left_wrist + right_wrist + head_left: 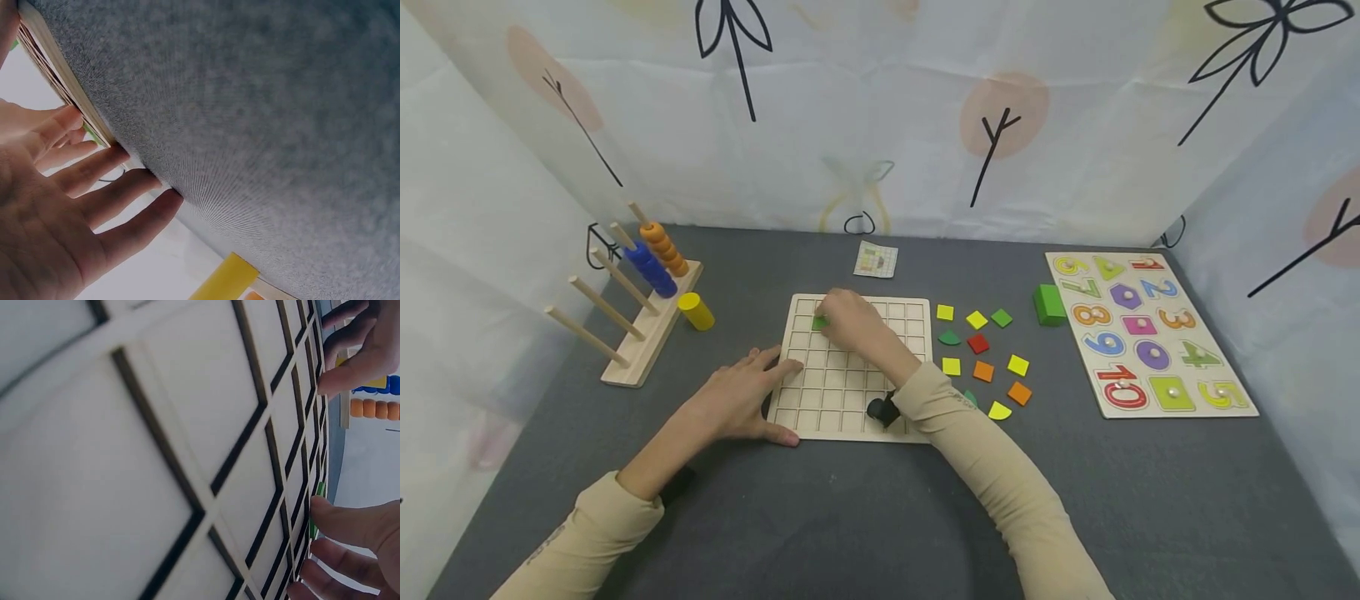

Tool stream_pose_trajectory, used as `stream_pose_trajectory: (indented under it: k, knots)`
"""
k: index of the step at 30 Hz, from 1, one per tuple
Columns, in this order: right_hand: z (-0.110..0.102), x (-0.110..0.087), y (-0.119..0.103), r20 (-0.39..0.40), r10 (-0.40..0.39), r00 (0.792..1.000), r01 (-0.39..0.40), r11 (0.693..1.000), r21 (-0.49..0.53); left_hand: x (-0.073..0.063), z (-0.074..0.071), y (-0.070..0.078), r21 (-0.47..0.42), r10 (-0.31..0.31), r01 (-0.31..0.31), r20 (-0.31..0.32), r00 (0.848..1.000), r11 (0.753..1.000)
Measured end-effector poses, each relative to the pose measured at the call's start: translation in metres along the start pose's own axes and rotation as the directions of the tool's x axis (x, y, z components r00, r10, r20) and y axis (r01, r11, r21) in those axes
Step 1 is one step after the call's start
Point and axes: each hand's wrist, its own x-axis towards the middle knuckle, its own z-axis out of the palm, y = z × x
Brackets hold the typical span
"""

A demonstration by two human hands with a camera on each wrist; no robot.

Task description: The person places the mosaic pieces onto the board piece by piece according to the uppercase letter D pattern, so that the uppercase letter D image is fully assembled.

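Observation:
A pale wooden board [831, 421] with a grid of square cells lies on the table. My right hand [855, 323] is over its upper left part and pinches a small green tile [819, 322] at the cells. In the right wrist view, the thumb rests against the green tile [314, 526], with the other fingers beside it. My left hand [741, 398] lies at the board's left side, fingers spread and fairly straight, touching the edge; its thumb is by the lower left corner. The left wrist view shows those fingers [134, 194] along the board's edge [69, 78].
Right of the board lie loose yellow tiles [951, 367], orange tiles [1019, 393], green pieces and a red tile [978, 343]. A patterned card [876, 260] lies behind it. Farther right are a green block [1049, 305] and number puzzle [1120, 342]; left, a peg stand [651, 333] and yellow cylinder [697, 312].

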Motion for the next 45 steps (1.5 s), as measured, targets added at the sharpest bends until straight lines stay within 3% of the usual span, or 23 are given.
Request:
stream_pose_trajectory:
  k: [12,22,27,37,45]
  knots:
    - [-0.015,-0.017,0.028,-0.072,0.080,0.994,-0.075,0.995,0.071,0.000,0.001,0.001,0.003,-0.006,0.006,-0.029,1.000,1.000]
    - [-0.042,-0.048,0.069,-0.115,0.209,0.971,-0.202,0.977,0.071,0.000,-0.001,0.001,0.010,0.012,-0.012,-0.046,0.999,1.000]
    - [-0.054,-0.068,0.090,-0.131,0.232,0.964,-0.230,0.973,0.030,0.000,-0.001,0.001,0.011,0.016,-0.015,-0.056,0.998,1.000]
    - [-0.070,-0.105,0.131,-0.113,0.281,0.953,-0.283,0.959,0.006,-0.002,0.003,-0.001,0.005,0.019,-0.019,-0.072,0.997,1.000]
    - [-0.075,-0.125,0.156,-0.074,0.321,0.944,-0.322,0.947,0.000,-0.001,0.001,0.001,-0.019,0.010,-0.011,-0.046,0.999,1.000]
